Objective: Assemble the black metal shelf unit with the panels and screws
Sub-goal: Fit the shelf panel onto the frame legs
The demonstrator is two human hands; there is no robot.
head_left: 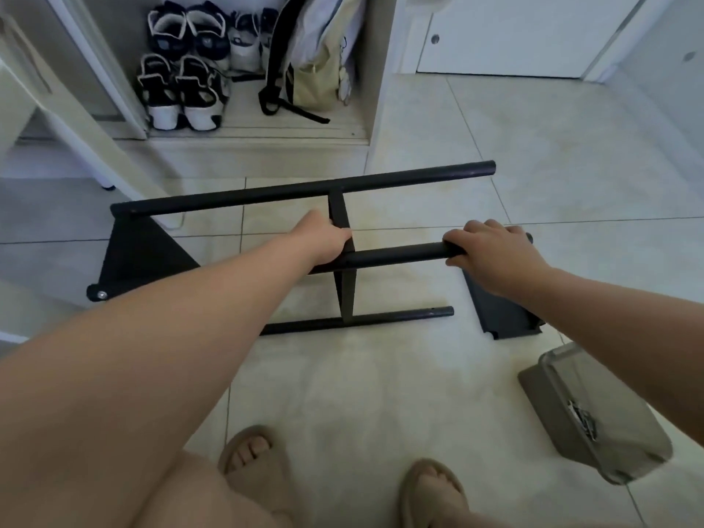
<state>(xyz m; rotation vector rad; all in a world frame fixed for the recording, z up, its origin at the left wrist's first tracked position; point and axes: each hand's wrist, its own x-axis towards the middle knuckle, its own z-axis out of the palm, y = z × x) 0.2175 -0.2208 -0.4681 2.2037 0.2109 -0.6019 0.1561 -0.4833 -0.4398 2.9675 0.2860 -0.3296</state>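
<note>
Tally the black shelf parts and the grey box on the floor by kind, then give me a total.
Black poles: 3 (far pole, middle pole, near pole)
Black panels: 3 (left panel, middle panel, loose panel)
Boxes: 1 (grey box)
Total: 7

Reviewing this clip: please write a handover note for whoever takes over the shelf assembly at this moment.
Left hand grips the middle panel where it meets the raised tube.
Right hand grips that tube's free end.
The frame lies on its side on the floor, with the far tube, the near tube and the end panel, which shows one screw.
Done: two panels sit on the tubes.
Left: the loose panel on the floor still needs fitting. The grey box holds hardware.
</note>
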